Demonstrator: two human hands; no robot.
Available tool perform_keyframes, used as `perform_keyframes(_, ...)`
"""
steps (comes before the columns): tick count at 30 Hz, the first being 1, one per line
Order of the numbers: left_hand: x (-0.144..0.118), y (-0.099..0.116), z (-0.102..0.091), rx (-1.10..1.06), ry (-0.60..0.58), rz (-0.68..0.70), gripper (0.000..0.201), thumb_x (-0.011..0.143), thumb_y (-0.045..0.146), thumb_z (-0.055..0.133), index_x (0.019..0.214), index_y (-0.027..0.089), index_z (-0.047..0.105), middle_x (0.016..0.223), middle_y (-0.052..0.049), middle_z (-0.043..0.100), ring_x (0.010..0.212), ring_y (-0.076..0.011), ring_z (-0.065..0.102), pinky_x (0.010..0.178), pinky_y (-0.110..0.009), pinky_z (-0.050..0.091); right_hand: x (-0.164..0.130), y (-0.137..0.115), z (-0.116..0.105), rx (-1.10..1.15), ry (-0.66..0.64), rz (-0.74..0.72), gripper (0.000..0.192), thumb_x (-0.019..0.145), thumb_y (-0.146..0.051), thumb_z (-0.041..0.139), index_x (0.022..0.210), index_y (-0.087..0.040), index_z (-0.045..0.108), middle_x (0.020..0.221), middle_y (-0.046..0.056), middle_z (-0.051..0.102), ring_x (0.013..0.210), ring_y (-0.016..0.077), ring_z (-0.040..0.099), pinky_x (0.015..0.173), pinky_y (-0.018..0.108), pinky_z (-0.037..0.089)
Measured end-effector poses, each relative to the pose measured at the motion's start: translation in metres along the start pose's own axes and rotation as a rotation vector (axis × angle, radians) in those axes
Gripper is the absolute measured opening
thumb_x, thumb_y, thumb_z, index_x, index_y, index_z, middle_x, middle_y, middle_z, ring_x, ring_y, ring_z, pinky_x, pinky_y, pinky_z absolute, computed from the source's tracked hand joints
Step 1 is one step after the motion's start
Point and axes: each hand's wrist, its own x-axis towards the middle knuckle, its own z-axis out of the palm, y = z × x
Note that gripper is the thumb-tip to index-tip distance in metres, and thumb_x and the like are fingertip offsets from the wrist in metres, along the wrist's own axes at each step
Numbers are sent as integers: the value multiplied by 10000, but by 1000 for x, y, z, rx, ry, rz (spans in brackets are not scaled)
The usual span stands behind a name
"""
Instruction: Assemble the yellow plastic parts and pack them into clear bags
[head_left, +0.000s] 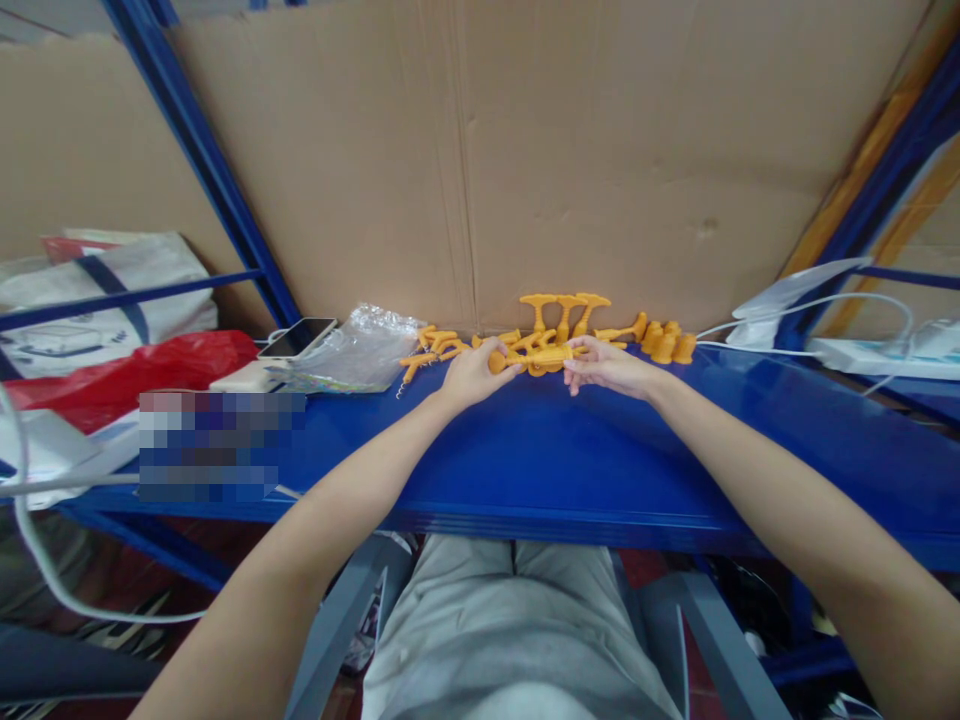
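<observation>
My left hand [472,373] is closed around the left end of a yellow plastic corkscrew [546,356], held level just above the blue shelf top. At its right end, my right hand [604,366] pinches it between thumb and fingers. Behind and below it lie more yellow parts, partly hidden by my hands. Left of my left hand is a pile of yellow pieces [431,345], with a metal spiral [401,388] sticking out. Several T-shaped yellow handles [564,308] stand against the cardboard. Beyond my right hand sit several bell-shaped yellow caps [666,343].
A clear plastic bag [352,350], a phone [298,339] and a red bag [150,375] lie on the left. White cables [810,300] and a power strip [892,355] are on the right. A cardboard wall [480,150] closes the back; blue posts [202,160] flank it.
</observation>
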Motion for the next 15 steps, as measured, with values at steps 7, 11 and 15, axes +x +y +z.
perform_keyframes(7, -2, 3, -3, -21, 35, 7, 323, 785, 498, 678, 929, 218, 609, 628, 24, 611, 601, -172, 600, 576, -243, 362, 6, 4, 11, -57, 125, 97, 544, 957, -650, 408, 676, -196, 512, 430, -7, 529, 315, 82, 456, 309, 180, 390)
perform_keyframes(11, 0, 1, -1, -52, 41, 0, 315, 776, 499, 682, 898, 220, 603, 595, 36, 588, 572, -160, 580, 557, -234, 343, 6, -1, 11, -90, 114, 174, 598, 934, -707, 371, 738, -181, 580, 490, 35, 603, 347, 109, 532, 331, 199, 426)
perform_keyframes(15, 1, 0, -1, -46, 39, -6, 293, 758, 459, 710, 881, 215, 603, 617, 30, 608, 599, -164, 594, 584, -238, 366, 1, -4, 6, -46, 52, 143, 255, 922, -408, 643, 1051, -192, 601, 885, 65, 754, 591, 132, 697, 519, 219, 549)
